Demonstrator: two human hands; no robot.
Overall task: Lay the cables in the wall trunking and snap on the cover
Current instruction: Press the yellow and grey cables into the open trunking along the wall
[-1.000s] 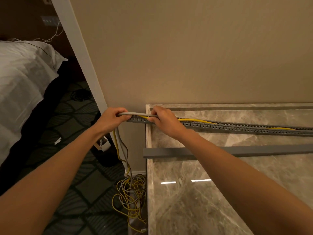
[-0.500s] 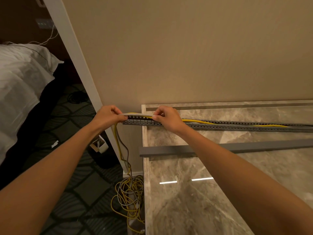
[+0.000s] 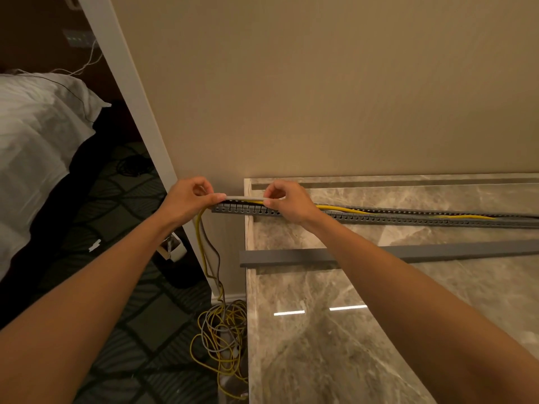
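1. The left hand [image 3: 186,199] pinches one end of a short stretch of grey cable [image 3: 245,197] between thumb and fingers, and the right hand [image 3: 287,201] pinches the other end, so the cable runs taut and level between them.
2. Directly beneath that stretch lies the slotted grey trunking [image 3: 379,218], its open channel facing up. Its near end juts past the edge of the marble top [image 3: 320,330], ending under the left hand, and its long axis runs away to the right of the right hand.
3. A yellow cable [image 3: 335,207] already sits in the channel, trailing out past the right hand; it also drops below the left hand to a loose coil of cables [image 3: 221,330] on the floor.
4. The grey cable lines up with the trunking's axis and hangs just above it, so I judge the next move is a straight push down into the channel. The right hand is the one over the trunking proper.
5. The cover strip [image 3: 291,256] lies nearer the person than both hands, roughly parallel to the trunking, untouched.
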